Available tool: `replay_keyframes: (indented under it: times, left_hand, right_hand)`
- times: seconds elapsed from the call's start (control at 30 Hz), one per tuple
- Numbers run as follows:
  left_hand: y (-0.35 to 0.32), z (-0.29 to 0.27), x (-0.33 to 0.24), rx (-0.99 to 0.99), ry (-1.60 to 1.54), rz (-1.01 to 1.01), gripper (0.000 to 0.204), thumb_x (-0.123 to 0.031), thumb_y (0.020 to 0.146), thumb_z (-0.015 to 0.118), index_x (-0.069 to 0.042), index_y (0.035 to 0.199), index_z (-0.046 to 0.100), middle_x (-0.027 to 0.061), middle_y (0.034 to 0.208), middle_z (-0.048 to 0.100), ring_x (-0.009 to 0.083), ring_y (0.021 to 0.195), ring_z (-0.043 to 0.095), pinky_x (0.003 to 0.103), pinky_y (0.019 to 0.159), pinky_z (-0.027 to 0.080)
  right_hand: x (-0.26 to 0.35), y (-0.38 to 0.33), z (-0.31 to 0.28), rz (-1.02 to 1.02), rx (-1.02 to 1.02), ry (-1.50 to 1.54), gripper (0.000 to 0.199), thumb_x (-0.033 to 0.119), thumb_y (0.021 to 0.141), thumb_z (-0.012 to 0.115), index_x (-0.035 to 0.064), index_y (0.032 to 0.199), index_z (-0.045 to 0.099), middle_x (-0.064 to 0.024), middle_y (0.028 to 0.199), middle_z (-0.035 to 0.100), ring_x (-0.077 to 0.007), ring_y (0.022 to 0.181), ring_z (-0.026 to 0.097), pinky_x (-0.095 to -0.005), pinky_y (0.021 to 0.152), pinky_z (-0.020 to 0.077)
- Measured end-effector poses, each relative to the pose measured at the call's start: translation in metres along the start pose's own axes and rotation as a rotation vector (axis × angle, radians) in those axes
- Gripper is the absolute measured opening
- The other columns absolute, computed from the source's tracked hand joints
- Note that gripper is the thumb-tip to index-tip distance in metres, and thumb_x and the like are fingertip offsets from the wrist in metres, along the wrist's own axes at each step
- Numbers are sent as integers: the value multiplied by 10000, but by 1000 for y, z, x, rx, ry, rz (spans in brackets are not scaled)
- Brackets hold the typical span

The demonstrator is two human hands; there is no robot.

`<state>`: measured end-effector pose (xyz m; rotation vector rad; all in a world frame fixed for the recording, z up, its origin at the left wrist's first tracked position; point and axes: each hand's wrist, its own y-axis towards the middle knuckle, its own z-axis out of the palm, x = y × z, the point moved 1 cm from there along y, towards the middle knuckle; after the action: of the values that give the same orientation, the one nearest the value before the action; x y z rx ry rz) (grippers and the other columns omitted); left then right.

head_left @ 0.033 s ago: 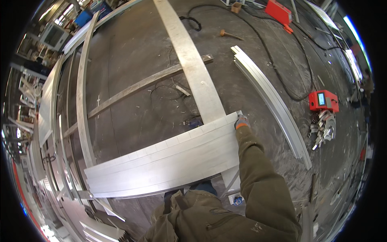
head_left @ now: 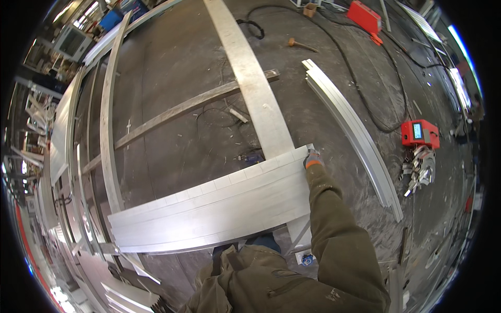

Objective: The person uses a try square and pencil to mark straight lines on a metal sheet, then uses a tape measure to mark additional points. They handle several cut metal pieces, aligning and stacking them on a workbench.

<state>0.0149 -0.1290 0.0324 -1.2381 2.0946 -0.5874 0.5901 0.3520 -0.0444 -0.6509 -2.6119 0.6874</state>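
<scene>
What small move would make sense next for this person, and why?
Perhaps bring the left hand, which is out of view, to the left end of the silver strips: the gloved right hand is at their far right corner, no hand shows at the other end, and they lie across a wide metal beam, so a second hand might steady them.

A metal panel (head_left: 209, 214) lies crosswise before the person (head_left: 261, 279), over a left beam (head_left: 108, 109) and a right beam (head_left: 258, 99). Beyond it, a crossbar (head_left: 177, 112) passes beneath both (its right end juts past). Between the beams, a tool (head_left: 253, 157) sits on the floor (head_left: 167, 68). Rightward lie long profiles (head_left: 350, 125), a mallet (head_left: 302, 45) beyond them; farther right stands a machine (head_left: 429, 134), offcuts (head_left: 424, 168) just nearer.
</scene>
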Motion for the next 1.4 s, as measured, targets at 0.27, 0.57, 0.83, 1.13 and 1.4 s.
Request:
replay_keyframes:
  times: [0.27, 0.57, 0.83, 1.13, 1.4]
  left_hand:
    - [-48, 14, 74, -28, -115, -103, 448, -325, 893, 716, -89, 1272, 668, 177, 1053, 713, 302, 1003, 669, 402, 883, 526]
    - [-114, 76, 201, -142, -479, -250, 440, -322, 892, 717, -91, 1264, 675, 173, 1041, 717, 297, 996, 672, 400, 879, 527]
    - [-121, 146, 343, -184, -685, -466, 432, -320, 892, 718, -92, 1257, 681, 170, 1030, 721, 293, 989, 675, 398, 876, 528]
    - [-56, 135, 426, -449, -945, -572, 374, -298, 895, 713, -92, 1207, 704, 146, 979, 728, 259, 950, 678, 386, 852, 531]
    - [45, -110, 433, -858, -1136, -362, 228, -237, 978, 655, -81, 1137, 705, 30, 930, 685, 143, 787, 658, 295, 659, 529]
  right_hand:
    - [92, -131, -52, -641, -399, 204, 376, -17, 938, 531, 104, 1268, 666, -193, 1175, 699, -346, 1084, 682, -392, 966, 536]
    - [265, -570, -184, -1870, 145, 658, 154, 88, 791, 703, 73, 935, 649, -150, 884, 654, -333, 835, 668, -490, 754, 553]
    - [375, -770, -83, -2501, 378, 830, 280, 268, 720, 793, 261, 998, 760, -24, 1044, 685, -238, 985, 676, -466, 812, 584]
    - [418, -847, 82, -2422, 995, 327, 335, 246, 842, 745, 164, 1166, 732, -114, 1112, 654, -283, 1050, 645, -472, 858, 571]
    - [368, -689, 311, -1241, 1063, 53, 235, 256, 1033, 589, 34, 1040, 665, -117, 852, 676, -233, 737, 656, -345, 656, 532]
